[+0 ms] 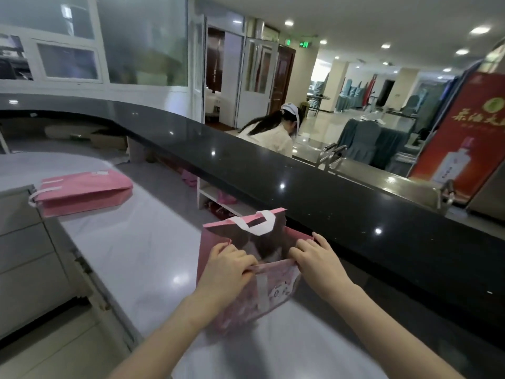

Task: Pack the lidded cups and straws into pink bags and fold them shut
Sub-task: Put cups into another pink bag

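A pink bag (251, 302) with white handles stands upright on the white counter (131, 255), its mouth open and dark inside. My left hand (229, 265) pinches the near rim at its left corner. My right hand (314, 254) pinches the same rim at its right corner. The far rim with its white handle (259, 224) stands up behind my fingers. A second pink bag (82, 192) lies flat on the counter at the far left. No cups or straws show; the bag's contents are hidden.
A raised black countertop (300, 192) runs along the right, close behind the bag. Grey drawers (24, 242) stand at the left. A person in white bends down beyond the black counter. A red banner (461, 132) stands at the far right.
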`<state>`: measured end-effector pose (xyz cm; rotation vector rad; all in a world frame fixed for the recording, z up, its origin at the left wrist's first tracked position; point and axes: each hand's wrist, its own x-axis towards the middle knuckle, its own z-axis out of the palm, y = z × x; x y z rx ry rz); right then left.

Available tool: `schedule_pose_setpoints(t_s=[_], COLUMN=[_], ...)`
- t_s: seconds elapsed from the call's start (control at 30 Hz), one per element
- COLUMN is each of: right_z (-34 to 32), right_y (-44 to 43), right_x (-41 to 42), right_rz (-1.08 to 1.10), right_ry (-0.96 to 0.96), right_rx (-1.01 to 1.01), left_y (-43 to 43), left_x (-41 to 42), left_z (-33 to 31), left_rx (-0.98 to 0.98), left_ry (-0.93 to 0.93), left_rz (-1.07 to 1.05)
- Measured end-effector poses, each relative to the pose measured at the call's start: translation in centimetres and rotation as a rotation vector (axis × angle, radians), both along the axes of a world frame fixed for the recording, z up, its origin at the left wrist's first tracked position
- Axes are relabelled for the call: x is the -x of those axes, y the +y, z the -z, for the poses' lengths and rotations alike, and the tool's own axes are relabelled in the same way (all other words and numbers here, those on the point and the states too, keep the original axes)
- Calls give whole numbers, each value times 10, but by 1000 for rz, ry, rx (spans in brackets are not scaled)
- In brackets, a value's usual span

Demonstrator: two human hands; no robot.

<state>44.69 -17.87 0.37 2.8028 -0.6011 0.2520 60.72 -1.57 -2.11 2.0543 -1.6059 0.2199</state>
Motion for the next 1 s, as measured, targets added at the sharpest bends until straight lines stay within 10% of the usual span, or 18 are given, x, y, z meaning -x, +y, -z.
schedule_pose_setpoints(t_s=[1.0], right_z=[11], right_y=[217], right_x=[778], right_rz=[1078], right_ry=[-111], right_rx=[-45], left_y=[-43], left_x=[683], left_z=[8], left_rx=[166], left_ry=[71], left_rz=[1242])
